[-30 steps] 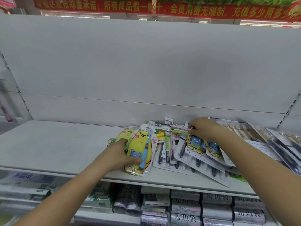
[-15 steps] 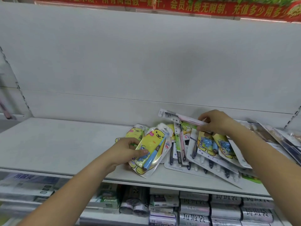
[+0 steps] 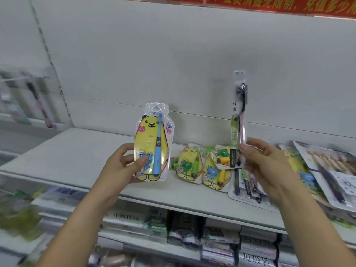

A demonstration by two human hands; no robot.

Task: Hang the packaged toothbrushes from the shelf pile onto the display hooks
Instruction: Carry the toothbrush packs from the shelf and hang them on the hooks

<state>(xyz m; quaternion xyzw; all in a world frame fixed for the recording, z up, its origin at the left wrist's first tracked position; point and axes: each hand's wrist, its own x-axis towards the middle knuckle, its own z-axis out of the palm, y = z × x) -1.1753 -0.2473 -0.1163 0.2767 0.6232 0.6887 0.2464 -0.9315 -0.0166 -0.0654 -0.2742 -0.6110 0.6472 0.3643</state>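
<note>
Upright, the yellow bear toothbrush pack (image 3: 152, 143) sits gripped in the left hand (image 3: 123, 166), raised off the shelf. At its 3 o'clock the right hand (image 3: 265, 166) pinches a slim toothbrush pack (image 3: 238, 120), also upright. Remaining pile (image 3: 189, 164) lies on the white shelf (image 3: 77, 157) toward 4 o'clock; plain grey back panel (image 3: 154, 54) behind, red banner (image 3: 279, 4) at 1 o'clock.

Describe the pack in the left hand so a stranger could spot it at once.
Look above the grey shelf, left of the pile of packs. The left hand holds a yellow bear-shaped pack upright there. Its toothbrush is blue; the nearest bear packs, lying on the shelf, show green or yellow ones.
</note>
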